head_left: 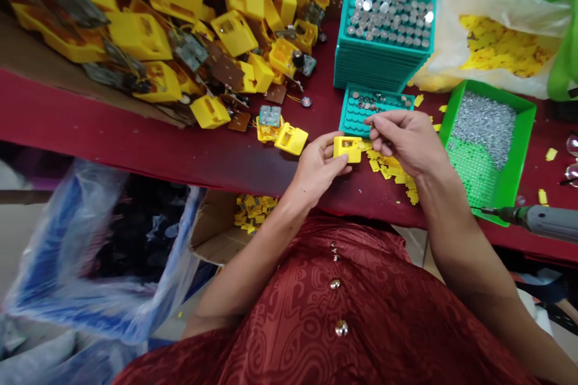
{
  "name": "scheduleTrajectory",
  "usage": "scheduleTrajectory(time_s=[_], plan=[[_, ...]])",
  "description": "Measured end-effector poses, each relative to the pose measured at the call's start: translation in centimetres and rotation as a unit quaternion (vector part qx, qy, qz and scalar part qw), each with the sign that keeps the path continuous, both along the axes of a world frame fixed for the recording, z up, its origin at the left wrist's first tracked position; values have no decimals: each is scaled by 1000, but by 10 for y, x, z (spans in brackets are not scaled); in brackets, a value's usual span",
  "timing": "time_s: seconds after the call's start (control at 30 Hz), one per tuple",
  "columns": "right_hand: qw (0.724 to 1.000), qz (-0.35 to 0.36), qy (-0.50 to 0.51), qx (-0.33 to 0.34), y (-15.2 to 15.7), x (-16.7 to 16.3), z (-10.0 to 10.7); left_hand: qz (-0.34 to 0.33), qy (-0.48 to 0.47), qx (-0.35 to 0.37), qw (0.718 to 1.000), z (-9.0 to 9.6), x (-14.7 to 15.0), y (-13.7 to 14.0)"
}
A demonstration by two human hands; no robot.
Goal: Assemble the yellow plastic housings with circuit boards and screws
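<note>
My left hand [320, 162] grips a small yellow plastic housing [347, 149] between thumb and fingers, its open compartment facing up. Just to the right, my right hand [401, 135] is closed in a pinch; the tiny thing at its fingertips is too small to make out. Those fingertips are over the front edge of a teal tray [354, 122] that carries a few button cells. Beneath the right hand lies a pile of small yellow covers [391, 169]. Two more yellow housings, one of them [291, 138] with a speaker grille, rest left of my left hand.
Behind stands a stack of teal trays [377, 69] topped with button cells. At right are a green bin [524, 132] of small screws, an electric screwdriver [542, 219] and a plastic bag [447, 30] of yellow covers. Wired yellow housings [139, 36] heap at left. Below sits a cardboard box [212, 225].
</note>
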State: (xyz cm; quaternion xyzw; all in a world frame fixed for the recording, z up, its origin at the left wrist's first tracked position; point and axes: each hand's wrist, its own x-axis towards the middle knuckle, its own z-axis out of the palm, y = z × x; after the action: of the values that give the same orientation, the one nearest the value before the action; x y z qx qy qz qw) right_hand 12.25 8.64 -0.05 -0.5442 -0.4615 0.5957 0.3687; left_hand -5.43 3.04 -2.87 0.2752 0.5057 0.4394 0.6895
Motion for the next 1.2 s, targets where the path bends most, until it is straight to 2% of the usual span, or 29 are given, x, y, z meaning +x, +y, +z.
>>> scheduleTrajectory(time_s=[0.13,0.3,0.6,0.77,0.87,1.07,1.2], plan=[[998,3,47,-28,-2,4,-3,7,-9,-5,1000,-1,-1,2],[998,-3,62,-21,-4,5,-4,10,-14,-12,1000,3,0,3],[1000,-13,6,-12,-10,-1,-3,-3,15,24,1000,1,0,4],[999,-4,-36,28,-19,-17,4,4,47,58,997,-6,1,5],[996,-31,-70,37,-22,-31,7,9,78,88,993,-10,4,3],[975,-37,-187,114,-28,-44,5,15,170,150,974,-9,9,-7],[974,-23,-181,137,-28,-30,4,-3,97,105,990,-7,6,-4]])
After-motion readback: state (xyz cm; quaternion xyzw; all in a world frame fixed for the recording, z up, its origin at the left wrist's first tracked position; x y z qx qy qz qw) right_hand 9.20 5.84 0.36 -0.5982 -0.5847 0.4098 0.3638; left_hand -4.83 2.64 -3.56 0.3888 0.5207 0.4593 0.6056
